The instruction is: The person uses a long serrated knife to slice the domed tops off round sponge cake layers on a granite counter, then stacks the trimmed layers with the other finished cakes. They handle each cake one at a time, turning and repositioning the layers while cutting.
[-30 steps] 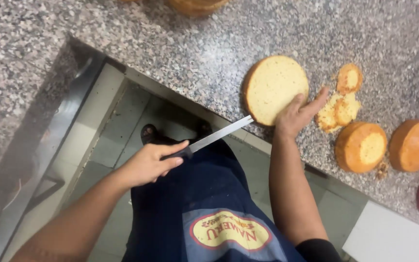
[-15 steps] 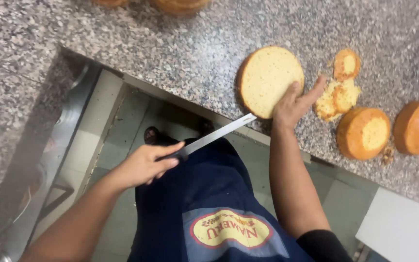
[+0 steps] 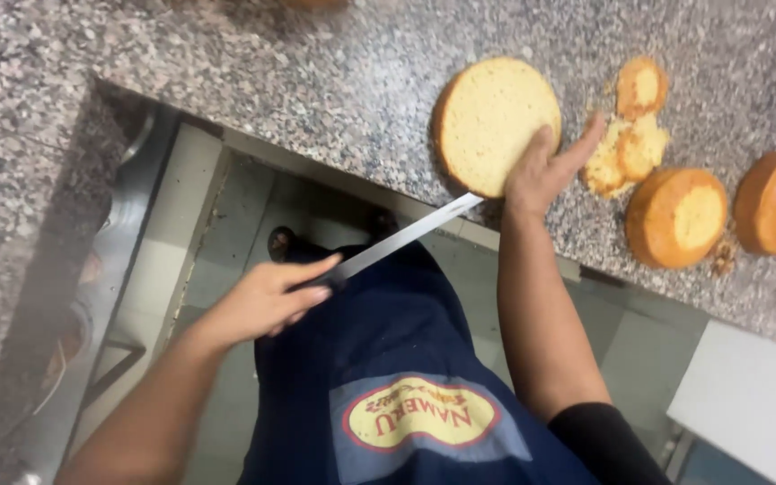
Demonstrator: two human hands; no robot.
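One round sponge cake [image 3: 494,121] sits at the near edge of the granite desk [image 3: 316,81], the right hand [image 3: 545,166] spread flat on its right side. The left hand [image 3: 267,301] has its grip closed round the handle of a long knife [image 3: 410,233] whose tip enters the cake's near side. It looks soft, light and crumbly (scraps lie to the right), so best steadied by a flat palm on top.

Knife [image 3: 406,235] blade under round cake [image 3: 494,121]

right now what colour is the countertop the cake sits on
Speckled grey granite countertop, with black and white flecks, under the round cake; the head view shows it best.
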